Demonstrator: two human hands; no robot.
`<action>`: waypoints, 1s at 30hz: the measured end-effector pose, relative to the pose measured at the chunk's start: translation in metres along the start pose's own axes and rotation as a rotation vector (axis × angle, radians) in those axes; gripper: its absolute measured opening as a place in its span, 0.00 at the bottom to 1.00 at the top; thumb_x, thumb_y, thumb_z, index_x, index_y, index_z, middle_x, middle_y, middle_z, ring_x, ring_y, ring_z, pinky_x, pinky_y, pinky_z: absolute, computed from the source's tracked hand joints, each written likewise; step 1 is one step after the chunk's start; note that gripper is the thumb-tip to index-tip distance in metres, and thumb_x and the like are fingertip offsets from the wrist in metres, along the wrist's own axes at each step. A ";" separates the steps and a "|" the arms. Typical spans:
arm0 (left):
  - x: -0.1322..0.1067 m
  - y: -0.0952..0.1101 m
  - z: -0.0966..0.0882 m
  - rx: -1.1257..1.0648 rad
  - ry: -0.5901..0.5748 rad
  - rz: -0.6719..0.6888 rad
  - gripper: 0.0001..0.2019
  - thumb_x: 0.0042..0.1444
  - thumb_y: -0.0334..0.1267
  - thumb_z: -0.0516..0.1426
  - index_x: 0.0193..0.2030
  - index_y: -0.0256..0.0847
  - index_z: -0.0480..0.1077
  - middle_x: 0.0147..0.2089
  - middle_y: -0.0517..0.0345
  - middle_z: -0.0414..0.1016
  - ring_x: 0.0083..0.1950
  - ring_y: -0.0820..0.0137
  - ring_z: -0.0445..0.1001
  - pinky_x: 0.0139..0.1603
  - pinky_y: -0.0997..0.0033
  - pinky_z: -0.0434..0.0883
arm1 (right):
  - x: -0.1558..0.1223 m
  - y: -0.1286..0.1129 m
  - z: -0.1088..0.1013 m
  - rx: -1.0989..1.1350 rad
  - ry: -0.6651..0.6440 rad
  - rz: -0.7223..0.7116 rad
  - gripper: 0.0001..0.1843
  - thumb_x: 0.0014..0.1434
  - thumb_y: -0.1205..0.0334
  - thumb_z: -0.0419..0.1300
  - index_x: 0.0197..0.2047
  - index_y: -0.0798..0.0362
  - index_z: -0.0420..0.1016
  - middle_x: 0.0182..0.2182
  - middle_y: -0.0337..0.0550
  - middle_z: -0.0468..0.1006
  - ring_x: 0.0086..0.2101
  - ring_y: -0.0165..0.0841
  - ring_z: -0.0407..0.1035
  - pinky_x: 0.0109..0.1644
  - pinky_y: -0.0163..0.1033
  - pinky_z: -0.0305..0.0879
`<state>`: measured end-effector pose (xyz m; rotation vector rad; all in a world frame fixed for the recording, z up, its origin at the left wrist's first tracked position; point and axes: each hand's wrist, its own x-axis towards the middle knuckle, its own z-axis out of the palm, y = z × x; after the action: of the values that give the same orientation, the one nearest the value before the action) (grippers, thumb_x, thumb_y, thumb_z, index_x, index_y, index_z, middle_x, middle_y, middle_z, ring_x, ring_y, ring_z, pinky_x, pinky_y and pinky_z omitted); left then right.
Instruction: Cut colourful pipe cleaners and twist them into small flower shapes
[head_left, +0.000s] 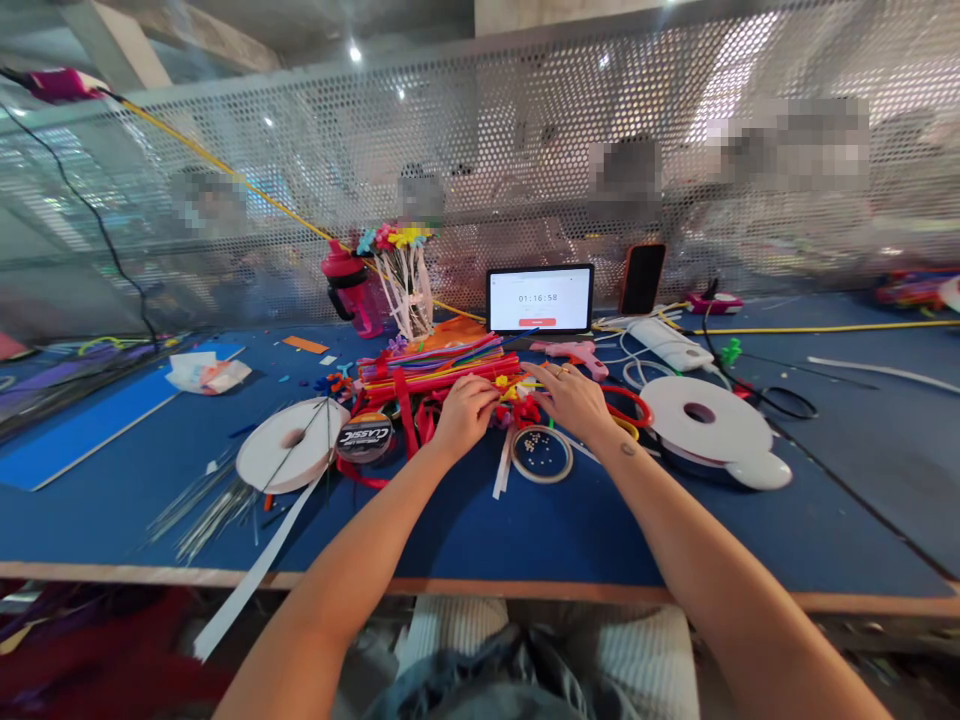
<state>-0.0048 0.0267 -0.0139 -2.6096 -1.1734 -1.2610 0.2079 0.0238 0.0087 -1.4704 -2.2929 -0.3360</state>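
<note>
My left hand is closed, its fingertips pinched on a thin yellow pipe cleaner in the middle of the table. From the other side my right hand meets the same strand with thumb and fingers drawn together. Small red, yellow and white fuzzy pieces lie just under the fingers. Behind my left hand is a pile of red, pink and purple pipe cleaners. A round dish of small pale beads sits in front of the hands.
White ribbon reels stand left and right, with thin wires beside the left one. Further back are a pink glue gun, a tablet, a phone, a bottle and fuzzy flowers. A perforated metal screen bounds the table.
</note>
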 end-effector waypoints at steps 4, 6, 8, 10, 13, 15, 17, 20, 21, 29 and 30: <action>-0.008 0.003 -0.009 -0.063 0.013 0.033 0.10 0.58 0.37 0.52 0.38 0.42 0.75 0.39 0.53 0.76 0.46 0.67 0.70 0.50 0.61 0.69 | 0.001 0.002 -0.002 0.005 -0.033 -0.012 0.16 0.64 0.56 0.46 0.44 0.50 0.73 0.37 0.47 0.76 0.41 0.39 0.64 0.35 0.37 0.54; -0.011 0.002 -0.013 -0.021 0.021 0.030 0.10 0.59 0.36 0.52 0.38 0.41 0.74 0.40 0.53 0.76 0.46 0.66 0.70 0.49 0.61 0.69 | 0.002 0.001 -0.005 0.101 -0.034 -0.024 0.16 0.64 0.57 0.46 0.40 0.52 0.73 0.36 0.47 0.76 0.40 0.37 0.65 0.35 0.36 0.54; -0.013 0.003 -0.015 0.070 0.006 0.037 0.11 0.59 0.36 0.50 0.41 0.41 0.73 0.41 0.51 0.76 0.48 0.65 0.70 0.51 0.60 0.68 | 0.002 -0.002 -0.008 0.263 -0.058 -0.055 0.16 0.63 0.57 0.46 0.37 0.54 0.73 0.34 0.45 0.76 0.35 0.33 0.66 0.35 0.34 0.54; -0.014 0.009 -0.014 0.178 -0.034 0.065 0.12 0.60 0.36 0.48 0.45 0.39 0.70 0.43 0.49 0.74 0.50 0.62 0.69 0.53 0.59 0.66 | 0.003 -0.008 -0.011 0.462 -0.098 -0.088 0.17 0.63 0.56 0.46 0.32 0.55 0.72 0.28 0.42 0.74 0.30 0.30 0.65 0.33 0.33 0.53; -0.013 0.021 -0.009 0.311 -0.088 0.074 0.15 0.61 0.35 0.45 0.50 0.36 0.65 0.46 0.45 0.72 0.49 0.61 0.70 0.50 0.61 0.67 | 0.003 -0.016 -0.011 0.834 -0.190 -0.080 0.20 0.61 0.51 0.48 0.26 0.55 0.67 0.22 0.37 0.68 0.24 0.26 0.60 0.29 0.32 0.53; -0.014 0.028 -0.006 0.378 -0.098 0.043 0.15 0.61 0.34 0.44 0.51 0.35 0.64 0.46 0.44 0.71 0.48 0.60 0.71 0.47 0.62 0.67 | 0.003 -0.020 -0.008 1.123 -0.262 0.003 0.21 0.60 0.48 0.50 0.24 0.55 0.64 0.18 0.34 0.62 0.20 0.24 0.55 0.25 0.31 0.50; -0.015 0.030 -0.004 0.408 -0.116 0.005 0.15 0.61 0.35 0.43 0.52 0.35 0.63 0.44 0.44 0.72 0.46 0.60 0.72 0.45 0.64 0.67 | 0.002 -0.022 -0.005 1.380 -0.321 0.126 0.21 0.58 0.46 0.52 0.24 0.55 0.63 0.16 0.31 0.57 0.17 0.22 0.49 0.22 0.30 0.45; -0.020 0.028 -0.001 0.354 -0.142 -0.053 0.18 0.61 0.41 0.46 0.55 0.36 0.59 0.44 0.44 0.73 0.40 0.63 0.75 0.37 0.68 0.68 | 0.002 -0.024 -0.002 1.617 -0.380 0.253 0.19 0.56 0.46 0.56 0.26 0.55 0.64 0.14 0.29 0.55 0.16 0.20 0.44 0.19 0.30 0.39; -0.022 0.028 -0.001 0.320 -0.143 -0.064 0.20 0.61 0.44 0.47 0.57 0.36 0.58 0.46 0.43 0.73 0.39 0.63 0.76 0.36 0.69 0.68 | 0.002 -0.025 -0.002 1.668 -0.388 0.272 0.18 0.56 0.47 0.57 0.27 0.55 0.64 0.14 0.29 0.55 0.15 0.20 0.44 0.19 0.29 0.39; -0.022 0.023 -0.012 0.294 -0.158 -0.088 0.30 0.56 0.53 0.51 0.61 0.39 0.55 0.48 0.41 0.74 0.38 0.61 0.77 0.34 0.70 0.68 | -0.002 -0.031 -0.006 1.800 -0.460 0.230 0.15 0.53 0.53 0.61 0.29 0.54 0.63 0.14 0.28 0.59 0.15 0.19 0.46 0.18 0.28 0.40; -0.021 0.022 -0.013 0.332 -0.172 -0.094 0.29 0.56 0.53 0.51 0.60 0.39 0.56 0.47 0.42 0.75 0.37 0.60 0.77 0.33 0.70 0.68 | -0.001 -0.030 -0.006 1.784 -0.483 0.233 0.15 0.54 0.52 0.61 0.29 0.54 0.62 0.14 0.28 0.60 0.14 0.19 0.46 0.17 0.28 0.39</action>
<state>-0.0086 -0.0062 -0.0131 -2.4765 -1.4070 -0.7806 0.1824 0.0076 0.0137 -0.6931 -1.4658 1.7684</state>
